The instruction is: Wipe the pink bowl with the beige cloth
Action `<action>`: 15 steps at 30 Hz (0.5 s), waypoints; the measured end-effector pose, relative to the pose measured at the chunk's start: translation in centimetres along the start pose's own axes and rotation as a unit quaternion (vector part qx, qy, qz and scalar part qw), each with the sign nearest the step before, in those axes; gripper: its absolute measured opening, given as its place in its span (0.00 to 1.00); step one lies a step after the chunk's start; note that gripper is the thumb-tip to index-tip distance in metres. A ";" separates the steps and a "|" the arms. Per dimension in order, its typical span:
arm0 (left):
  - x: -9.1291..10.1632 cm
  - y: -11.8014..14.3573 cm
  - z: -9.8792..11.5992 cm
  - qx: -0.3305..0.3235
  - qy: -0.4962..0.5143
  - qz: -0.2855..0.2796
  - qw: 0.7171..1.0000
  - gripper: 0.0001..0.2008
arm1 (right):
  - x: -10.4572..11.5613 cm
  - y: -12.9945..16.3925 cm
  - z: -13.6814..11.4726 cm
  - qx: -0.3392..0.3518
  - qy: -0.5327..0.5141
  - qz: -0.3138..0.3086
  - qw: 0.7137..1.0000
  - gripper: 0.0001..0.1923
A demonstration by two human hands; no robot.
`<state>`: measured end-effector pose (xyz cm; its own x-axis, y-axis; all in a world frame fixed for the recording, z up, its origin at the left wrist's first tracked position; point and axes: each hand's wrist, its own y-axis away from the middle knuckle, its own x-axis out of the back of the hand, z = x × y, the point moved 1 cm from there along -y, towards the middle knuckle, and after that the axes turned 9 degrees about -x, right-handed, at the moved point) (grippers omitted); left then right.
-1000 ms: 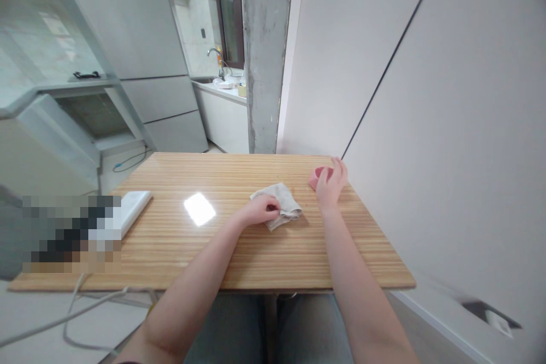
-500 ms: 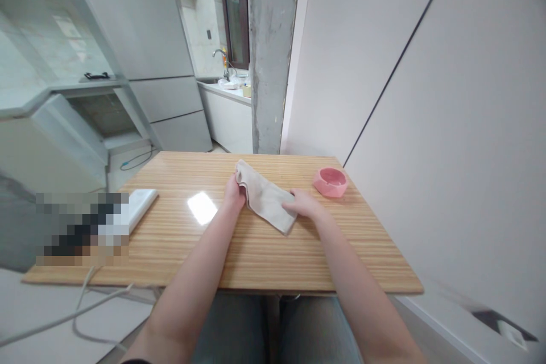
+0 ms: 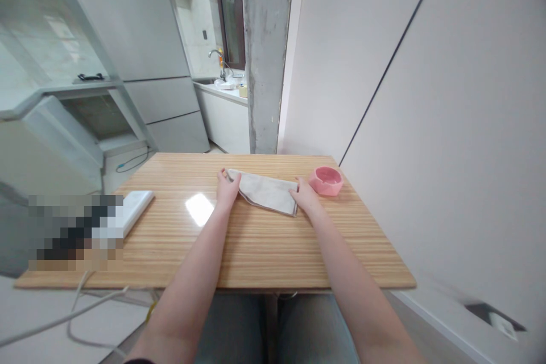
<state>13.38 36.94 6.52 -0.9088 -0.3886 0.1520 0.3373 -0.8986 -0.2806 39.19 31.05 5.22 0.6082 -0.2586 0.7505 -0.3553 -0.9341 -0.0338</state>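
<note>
A folded light-grey cloth (image 3: 268,192) stretches lengthwise between my two hands over the wooden table (image 3: 273,250). Its left end is pinched in my left hand (image 3: 227,189), thumb on top and fingers behind. At the other end, my right hand (image 3: 305,193) grips the right edge, with the thumb on the near face. The lower edge shows more than one layer. Just beyond my right hand stands a pink faceted ashtray (image 3: 326,181), very close to the fingers.
On the table's left side lies a white flat object (image 3: 139,205), partly under a pixelated patch. White cables (image 3: 77,318) hang below that corner. A wall (image 3: 405,153) runs along the right, and a concrete pillar (image 3: 269,57) rises behind the table.
The cloth has turned from a steep slant to nearly level and is drawn out straighter. My left hand moved left, and my right hand shifted slightly to the cloth's right edge.
</note>
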 end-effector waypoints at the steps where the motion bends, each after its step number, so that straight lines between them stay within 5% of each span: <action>1: 0.1 0.1 0.0 -0.011 -0.019 -0.005 1.000 0.22 | -0.2 0.0 0.0 0.008 0.009 -0.001 1.000 0.23; 8: 0.1 0.0 0.3 -0.016 -0.065 -0.012 0.998 0.12 | 0.2 -0.1 -0.4 -0.024 0.011 0.032 0.999 0.14; 15: 0.1 -0.3 0.9 -0.001 -0.037 -0.014 0.999 0.10 | 0.5 0.8 -0.4 -0.040 0.092 -0.017 0.995 0.08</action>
<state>13.41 37.00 7.43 -0.8972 -0.3777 0.2287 0.3118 -0.9087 -0.2775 38.91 30.26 5.79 0.4835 -0.1707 0.8585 -0.3970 -0.9169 0.0412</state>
